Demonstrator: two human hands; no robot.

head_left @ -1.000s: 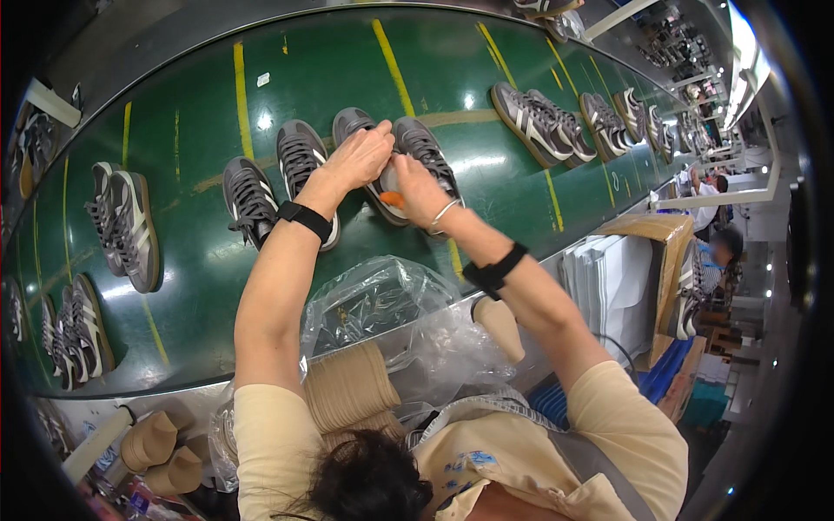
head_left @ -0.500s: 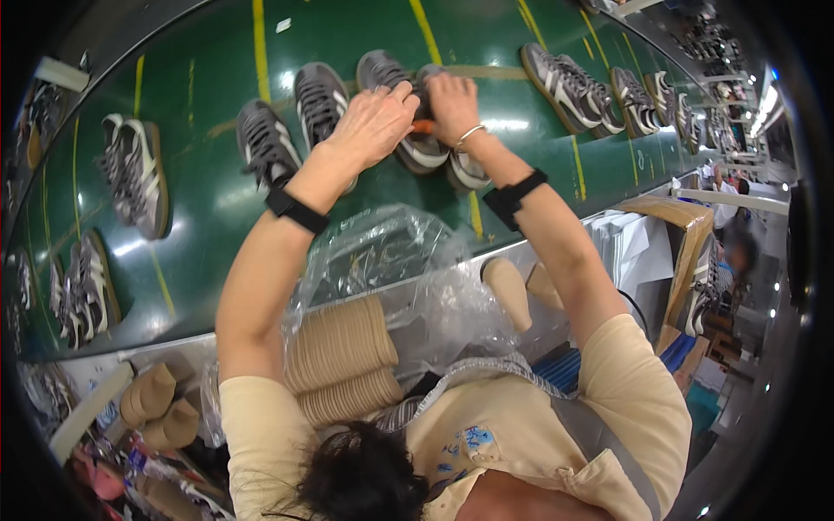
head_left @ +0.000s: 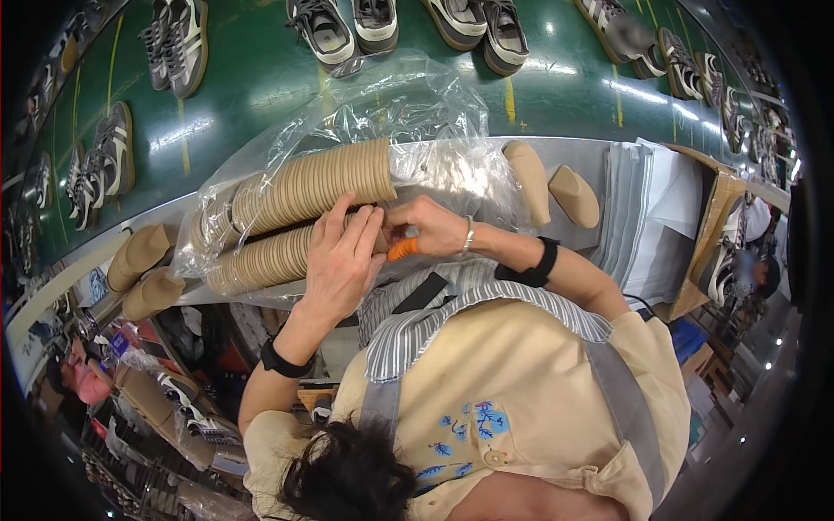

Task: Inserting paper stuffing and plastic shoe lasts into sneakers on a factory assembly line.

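My left hand [head_left: 340, 260] lies over the right end of the nearer row of nested brown moulded-paper shoe inserts [head_left: 269, 258], its fingers bent round the end. Close against it, my right hand [head_left: 432, 227] pinches at the same end; the hands partly hide the insert between them. An orange wrap [head_left: 402, 250] covers one of the right hand's digits. A second row of nested inserts [head_left: 321, 181] lies just beyond. Clear plastic bagging [head_left: 443, 104] surrounds both rows.
Beyond the bag, pairs of grey-and-white sneakers [head_left: 376, 28] stand on a green conveyor belt [head_left: 252, 104]. Two loose inserts [head_left: 573, 196] lie to the right, near white paper sheets [head_left: 634, 208] in a cardboard box [head_left: 708, 208]. More inserts [head_left: 143, 256] sit at the left.
Both hands have left the sneakers on the belt and come back toward my body, onto the inserts in the bag. The view has shifted, so the belt sits higher in it.
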